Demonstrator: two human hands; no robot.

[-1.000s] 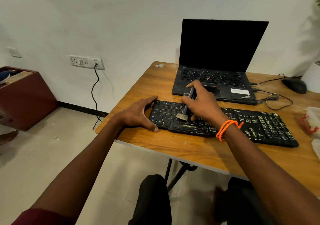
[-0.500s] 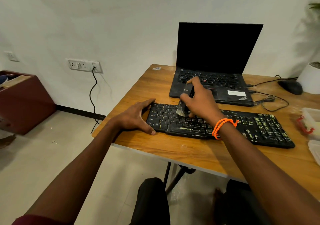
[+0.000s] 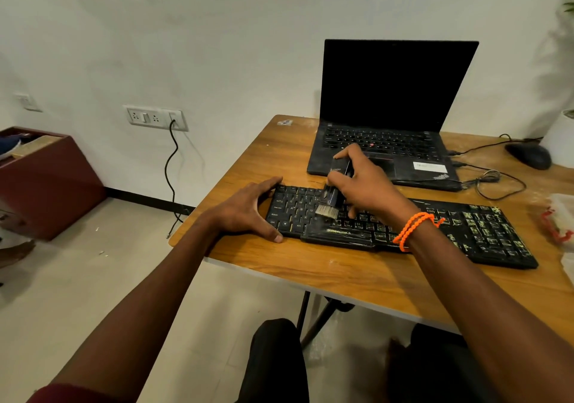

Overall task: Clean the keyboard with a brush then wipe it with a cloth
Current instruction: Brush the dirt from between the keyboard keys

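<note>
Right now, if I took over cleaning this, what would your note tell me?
Left hand: open, steadying the left end of the keyboard.
Right hand: holds the brush, bristles on the left-side keys.
Keyboard lies on the table, in front of the laptop.
Done: brushing under way; right-side keys look dusty.
Left: finish brushing, then wipe. I can't make out a cloth for certain.

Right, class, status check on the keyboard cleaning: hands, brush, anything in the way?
Left hand bracing keyboard at its left end. Right hand gripping brush, bristles on the left-side keys. Nothing blocking; laptop sits behind.
</note>
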